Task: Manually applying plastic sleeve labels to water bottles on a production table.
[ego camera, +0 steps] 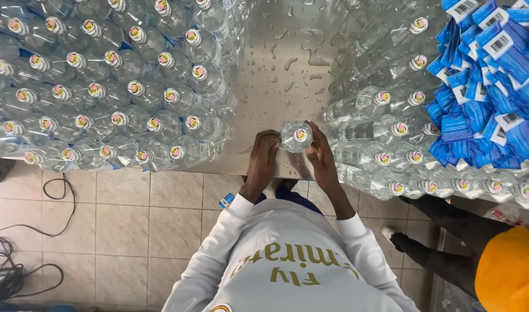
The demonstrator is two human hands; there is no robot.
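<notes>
I look straight down at a clear plastic water bottle (295,136) standing upright at the near edge of a wet steel table (287,63). My left hand (263,157) wraps its left side, and my right hand (321,155) wraps its right side. Both hands grip the bottle's body below the cap. White sleeves cover my forearms.
Several rows of capped bottles (103,86) fill the table's left side, and more bottles (391,138) lie on the right. A heap of blue labels (495,81) sits at the far right. Another person in orange (510,271) stands at lower right. Black cables (10,254) lie on the tiled floor.
</notes>
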